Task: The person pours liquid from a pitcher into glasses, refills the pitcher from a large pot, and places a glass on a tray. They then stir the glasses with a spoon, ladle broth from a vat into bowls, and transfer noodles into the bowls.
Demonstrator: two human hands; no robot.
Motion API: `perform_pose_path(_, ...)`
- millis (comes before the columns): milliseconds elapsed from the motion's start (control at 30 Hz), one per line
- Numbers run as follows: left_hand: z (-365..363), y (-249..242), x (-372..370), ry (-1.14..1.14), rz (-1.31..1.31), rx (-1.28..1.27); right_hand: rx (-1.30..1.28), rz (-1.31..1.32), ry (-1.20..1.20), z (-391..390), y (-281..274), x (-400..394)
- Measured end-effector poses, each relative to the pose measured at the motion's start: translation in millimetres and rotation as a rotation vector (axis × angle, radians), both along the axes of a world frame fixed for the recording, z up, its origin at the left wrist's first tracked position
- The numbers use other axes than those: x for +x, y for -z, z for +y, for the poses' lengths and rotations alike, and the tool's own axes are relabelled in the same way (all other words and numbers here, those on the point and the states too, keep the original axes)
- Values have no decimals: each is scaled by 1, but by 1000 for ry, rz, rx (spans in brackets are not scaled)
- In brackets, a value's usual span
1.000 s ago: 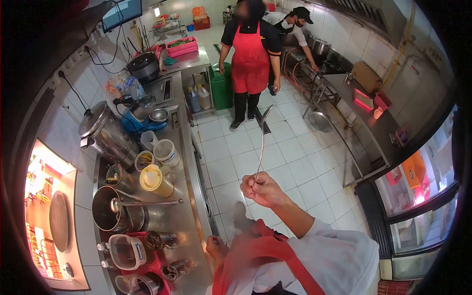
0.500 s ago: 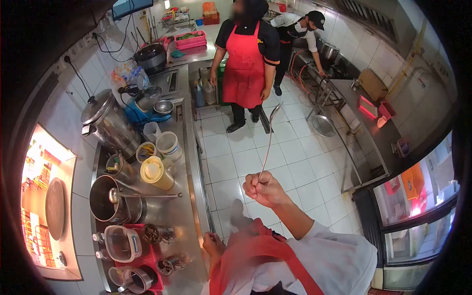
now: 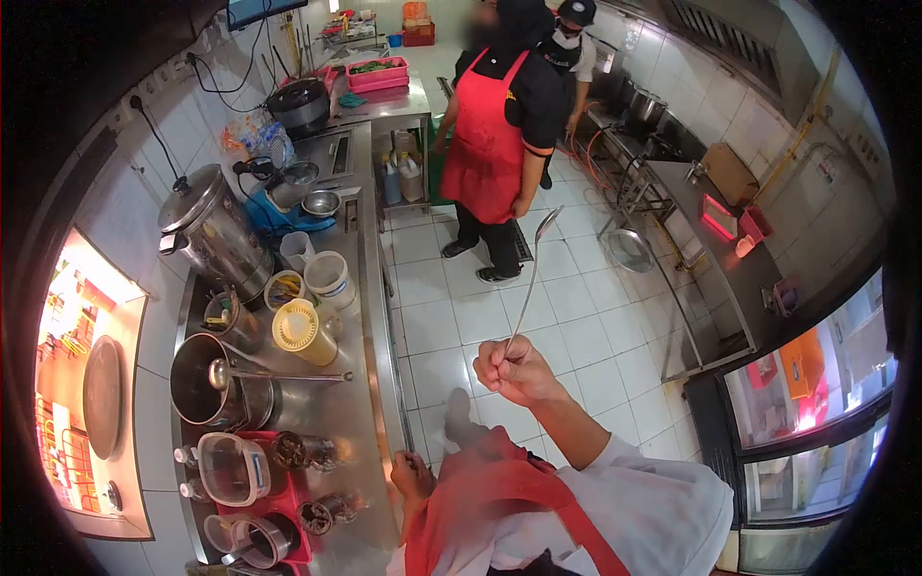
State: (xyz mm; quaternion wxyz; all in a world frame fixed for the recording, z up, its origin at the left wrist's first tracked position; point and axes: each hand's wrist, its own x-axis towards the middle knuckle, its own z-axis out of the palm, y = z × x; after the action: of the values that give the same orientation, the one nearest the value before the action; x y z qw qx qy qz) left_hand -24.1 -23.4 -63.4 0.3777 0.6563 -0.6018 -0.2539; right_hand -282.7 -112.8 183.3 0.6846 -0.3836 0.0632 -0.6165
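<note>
My right hand (image 3: 519, 372) is raised in front of me, its fingers pinched around the lower end of a long, thin metal spoon (image 3: 531, 283). The spoon stands nearly upright, bowl end at the top and leaning a little to the right. Down by the edge of the steel counter (image 3: 370, 422) is my left hand (image 3: 411, 476), with its fingers curled in. Whether anything is inside those fingers is hidden. Closest to it on the counter are dark-filled glass jars (image 3: 327, 514) and a ladle (image 3: 279, 374) lying across a steel pot (image 3: 206, 384).
A yellow lidded jug (image 3: 305, 331), white tub (image 3: 329, 278) and large steel urn (image 3: 213, 230) stand along the counter. A person in a red apron (image 3: 485, 134) stands ahead, with another person (image 3: 573, 58) behind near the stove. A glass-door fridge (image 3: 816, 384) is on the right.
The person in the red apron has turned and stepped slightly right. The person behind has straightened up. My right hand still holds the spoon, which leans slightly more to the right.
</note>
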Motion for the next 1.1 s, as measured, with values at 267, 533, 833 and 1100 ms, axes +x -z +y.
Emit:
perform_pose_path(267, 0, 8, 13, 90, -20, -24, -154, 896, 383, -14, 6, 13)
perform_pose_path(533, 71, -30, 48, -304, 98, -126, -546, 1204, 103, -20, -8, 137)
perform_pose_path(833, 88, -60, 109, -982, 58, -476, -1142, 1106, -152, -13, 40, 295)
perform_pose_path(1100, 66, -87, 145, -690, 398, -395, -1252, 1182, -133, 9, 101, 365)
